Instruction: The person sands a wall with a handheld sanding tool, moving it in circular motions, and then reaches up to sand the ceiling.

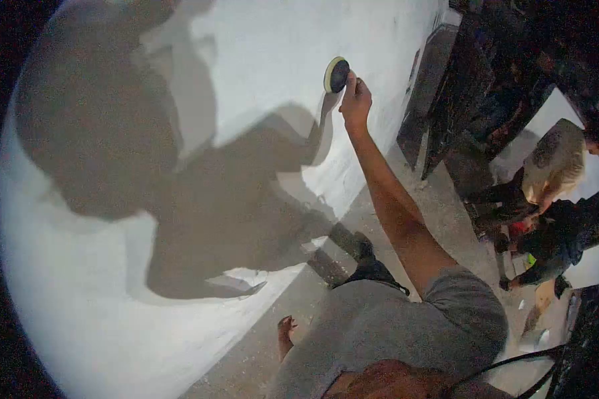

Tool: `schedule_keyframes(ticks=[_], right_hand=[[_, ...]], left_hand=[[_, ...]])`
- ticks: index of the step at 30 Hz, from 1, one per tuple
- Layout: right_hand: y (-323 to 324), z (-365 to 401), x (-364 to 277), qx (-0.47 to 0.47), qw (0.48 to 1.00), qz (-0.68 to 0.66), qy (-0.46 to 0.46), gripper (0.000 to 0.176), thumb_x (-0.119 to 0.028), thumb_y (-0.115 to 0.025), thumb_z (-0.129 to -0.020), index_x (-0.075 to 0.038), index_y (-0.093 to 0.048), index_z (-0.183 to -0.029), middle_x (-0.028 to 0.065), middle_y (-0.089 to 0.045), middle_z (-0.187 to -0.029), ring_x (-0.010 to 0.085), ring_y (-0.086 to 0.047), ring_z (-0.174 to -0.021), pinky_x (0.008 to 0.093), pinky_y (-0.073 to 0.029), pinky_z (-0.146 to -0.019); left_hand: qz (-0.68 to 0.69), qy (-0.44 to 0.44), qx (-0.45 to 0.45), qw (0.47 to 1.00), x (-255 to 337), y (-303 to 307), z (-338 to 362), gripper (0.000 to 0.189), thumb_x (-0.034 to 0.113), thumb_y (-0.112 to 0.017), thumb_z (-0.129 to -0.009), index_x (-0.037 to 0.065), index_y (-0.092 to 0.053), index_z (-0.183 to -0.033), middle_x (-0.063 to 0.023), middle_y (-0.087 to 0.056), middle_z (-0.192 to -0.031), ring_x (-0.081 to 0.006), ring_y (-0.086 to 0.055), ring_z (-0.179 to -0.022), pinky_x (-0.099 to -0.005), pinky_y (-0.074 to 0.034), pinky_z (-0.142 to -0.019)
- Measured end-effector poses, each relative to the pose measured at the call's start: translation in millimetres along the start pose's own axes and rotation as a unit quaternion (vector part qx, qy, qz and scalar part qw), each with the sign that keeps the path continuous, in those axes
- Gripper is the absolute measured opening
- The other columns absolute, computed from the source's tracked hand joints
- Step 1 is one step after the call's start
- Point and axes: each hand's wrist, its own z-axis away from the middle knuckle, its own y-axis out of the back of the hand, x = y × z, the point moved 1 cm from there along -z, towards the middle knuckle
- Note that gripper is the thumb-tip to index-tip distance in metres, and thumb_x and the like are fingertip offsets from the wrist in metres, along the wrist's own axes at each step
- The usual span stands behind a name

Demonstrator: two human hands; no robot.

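My right hand [356, 103] is raised at the end of my outstretched arm, its fingers closed on a round pad [337, 75] with a dark back and a pale yellowish rim. The pad is at the white wall surface [266, 60]; whether its face touches the wall cannot be made out. Low down beside my grey shirt [373, 326] hangs my left hand [287, 325], small in view, with loosely bent fingers somewhat apart and no object visible in it.
A large shadow falls across the wall. Grey floor [253, 352] runs along its foot. Dark panels [439, 80] stand at the upper right. Other people, one in a light top [556, 159], bend over white sheets at the right. A black cable [512, 362] curves at the lower right.
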Motion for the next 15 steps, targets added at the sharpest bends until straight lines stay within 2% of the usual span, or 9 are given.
schedule_keyframes(ticks=[3,5,7,8,10,11,13,14,15], right_hand=[[-12,-25,20,0.013,1.000,0.003,-0.009,0.042,-0.038,-0.053,-0.099,-0.003,-0.057,-0.077,0.0015,-0.048,-0.057,0.0097,-0.045,-0.041,0.0266,-0.041,-0.036],[-15,-35,22,-0.041,0.998,-0.027,-0.046,0.042,-0.039,-0.051,-0.099,-0.004,-0.056,-0.076,0.0014,-0.047,-0.058,0.0102,-0.048,-0.045,0.0273,-0.046,-0.037],[-30,-37,50,-0.032,0.996,-0.007,-0.078,0.043,-0.040,-0.052,-0.099,-0.004,-0.055,-0.076,0.0017,-0.050,-0.062,0.0093,-0.049,-0.049,0.0269,-0.047,-0.037],[-40,-38,65,-0.031,0.996,-0.007,-0.079,0.043,-0.040,-0.052,-0.099,-0.004,-0.055,-0.076,0.0017,-0.050,-0.062,0.0093,-0.049,-0.049,0.0269,-0.047,-0.037],[-55,-44,88,0.005,0.998,-0.053,-0.023,0.042,-0.042,-0.057,-0.096,-0.002,-0.055,-0.082,0.0036,-0.055,-0.072,0.0091,-0.053,-0.058,0.0255,-0.050,-0.043],[-60,-48,80,0.006,0.998,-0.053,-0.024,0.042,-0.042,-0.057,-0.096,-0.002,-0.055,-0.082,0.0036,-0.055,-0.072,0.0091,-0.053,-0.058,0.0255,-0.050,-0.043],[-66,-52,47,0.089,0.995,0.027,0.047,0.042,-0.040,-0.066,-0.092,0.000,-0.052,-0.093,0.0076,-0.059,-0.086,0.0133,-0.058,-0.073,0.0280,-0.054,-0.062],[-72,-56,43,0.087,0.995,0.024,0.048,0.042,-0.040,-0.066,-0.092,0.000,-0.052,-0.093,0.0076,-0.059,-0.086,0.0133,-0.058,-0.073,0.0280,-0.054,-0.062],[-76,-60,42,0.083,0.996,-0.024,0.029,0.047,-0.040,-0.069,-0.089,0.001,-0.049,-0.101,0.0119,-0.061,-0.090,0.0182,-0.059,-0.078,0.0307,-0.053,-0.071]], left_hand=[[-0.001,0.040,0.024,0.999,-13,9,-36,0.040,0.023,-0.064,-0.094,-0.006,-0.056,-0.120,-0.0184,-0.064,-0.113,-0.0333,-0.062,-0.108,-0.0480,-0.058,-0.079],[-0.027,0.054,0.040,0.997,-8,15,-51,0.040,0.022,-0.064,-0.094,-0.006,-0.056,-0.121,-0.0189,-0.064,-0.112,-0.0332,-0.062,-0.108,-0.0481,-0.058,-0.080],[-0.003,-0.023,-0.028,0.999,13,22,-53,0.037,0.021,-0.064,-0.094,-0.003,-0.056,-0.122,-0.0179,-0.064,-0.112,-0.0322,-0.062,-0.109,-0.0476,-0.058,-0.080],[-0.004,-0.023,-0.027,0.999,24,21,-57,0.037,0.021,-0.064,-0.094,-0.003,-0.056,-0.122,-0.0179,-0.064,-0.112,-0.0322,-0.062,-0.109,-0.0476,-0.058,-0.080],[0.018,0.019,-0.003,1.000,46,16,-63,0.034,0.021,-0.064,-0.094,-0.002,-0.059,-0.119,-0.0170,-0.065,-0.113,-0.0327,-0.063,-0.106,-0.0471,-0.058,-0.077],[0.017,0.019,-0.002,1.000,47,13,-68,0.034,0.021,-0.064,-0.094,-0.002,-0.059,-0.119,-0.0170,-0.065,-0.113,-0.0327,-0.063,-0.106,-0.0471,-0.058,-0.077],[0.000,0.026,-0.004,1.000,49,4,-70,0.033,0.020,-0.063,-0.094,-0.002,-0.059,-0.119,-0.0173,-0.064,-0.116,-0.0321,-0.063,-0.106,-0.0477,-0.059,-0.075],[0.003,0.025,-0.002,1.000,54,-4,-64,0.033,0.020,-0.063,-0.094,-0.002,-0.059,-0.119,-0.0173,-0.064,-0.116,-0.0321,-0.063,-0.106,-0.0477,-0.059,-0.075],[-0.041,0.059,0.030,0.997,63,-14,-51,0.034,0.020,-0.063,-0.094,-0.002,-0.058,-0.120,-0.0181,-0.064,-0.116,-0.0320,-0.064,-0.106,-0.0483,-0.059,-0.075]])
